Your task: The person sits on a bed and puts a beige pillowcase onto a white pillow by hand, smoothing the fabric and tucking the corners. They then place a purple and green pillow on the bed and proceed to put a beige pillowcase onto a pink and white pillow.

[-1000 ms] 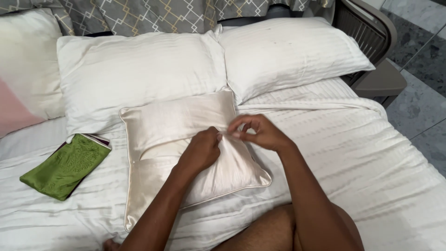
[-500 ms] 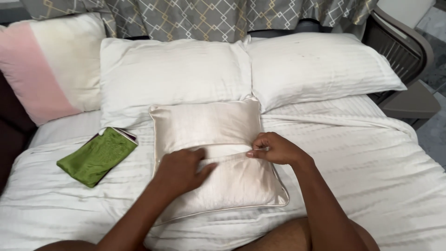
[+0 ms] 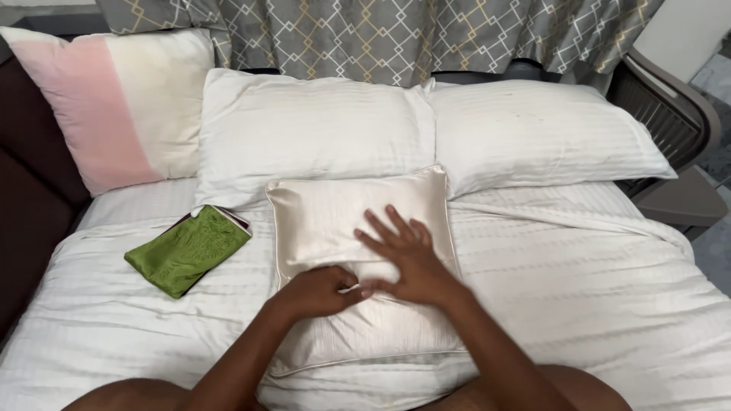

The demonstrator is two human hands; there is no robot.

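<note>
Here, the person is smoothing a cream satin cushion (image 3: 358,221) lying flat on the bed (image 3: 579,289), directly under both hands. The right hand (image 3: 407,262) is pressing down on the cushion's middle with its fingers (image 3: 381,228) spread wide and flat, gripping nothing. The left hand (image 3: 316,293) is resting just beside it, touching it at the thumb side; its fingers are curling in, apparently pinching a fold of the satin, though how firmly cannot be told.

Judged from this pose, the step in hand is flattening or settling the cover. The next move would call for even palm pressure outward toward the piped edges, keeping the slippery fabric from bunching.

To the left of the fingers, well apart, a green pouch (image 3: 186,251) is lying on the striped white bedding. Beyond the fingers, two white pillows (image 3: 320,129) are lying side by side; a pink-and-cream pillow (image 3: 114,106) is leaning at far left. Behind them a grey patterned curtain (image 3: 381,34) is hanging, and a dark chair (image 3: 678,122) is standing at the right.
</note>
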